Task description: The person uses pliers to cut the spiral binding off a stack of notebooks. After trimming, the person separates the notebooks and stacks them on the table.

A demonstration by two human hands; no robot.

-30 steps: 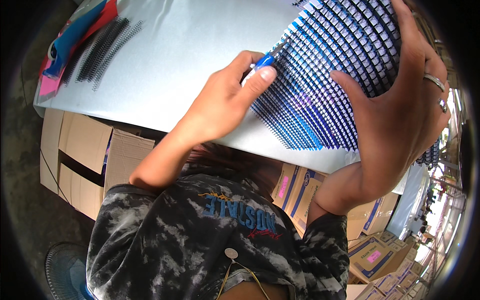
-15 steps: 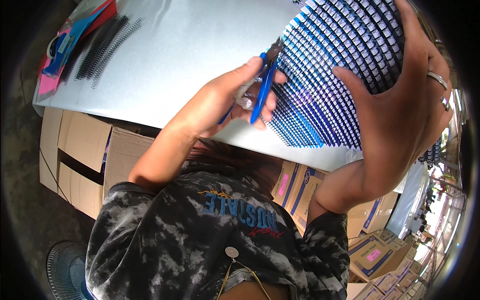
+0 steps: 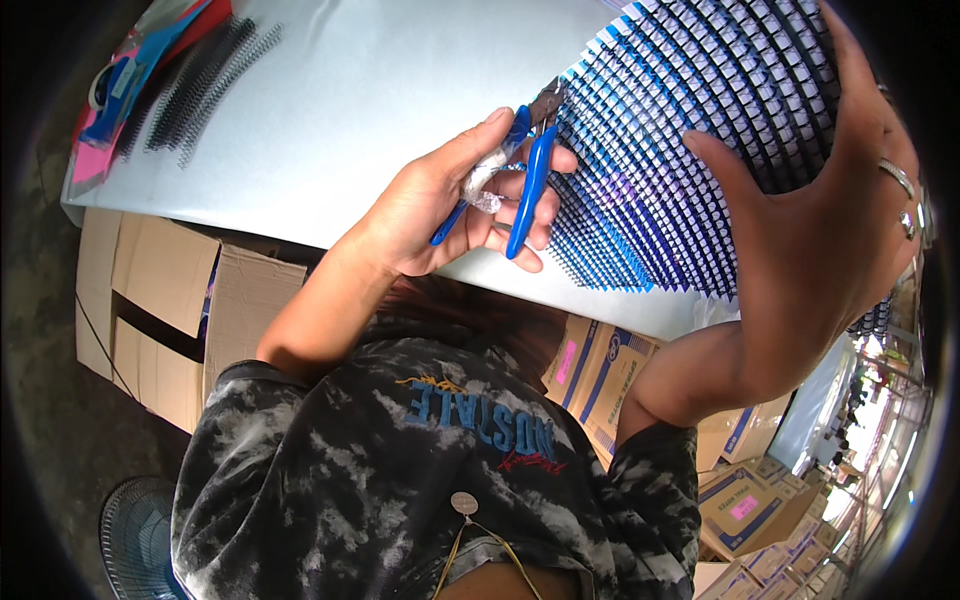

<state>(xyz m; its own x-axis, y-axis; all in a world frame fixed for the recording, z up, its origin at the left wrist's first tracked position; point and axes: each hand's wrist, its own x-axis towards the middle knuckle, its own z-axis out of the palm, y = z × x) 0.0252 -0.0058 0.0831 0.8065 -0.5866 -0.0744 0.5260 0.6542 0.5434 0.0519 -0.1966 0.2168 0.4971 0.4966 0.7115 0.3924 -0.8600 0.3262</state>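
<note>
Holding blue-handled pliers (image 3: 527, 170) in left hand (image 3: 455, 205), right hand (image 3: 815, 215) on fanned spiral-bound stack (image 3: 690, 130)

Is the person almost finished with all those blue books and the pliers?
Done: the stack of spiral-bound books is fanned out on the table, coils already in. In hand: the left hand holds blue pliers with the tip at one coil end, and the right hand steadies the stack. Left: loose black coils lie at the far corner. How many ends are trimmed can't be told.
</note>
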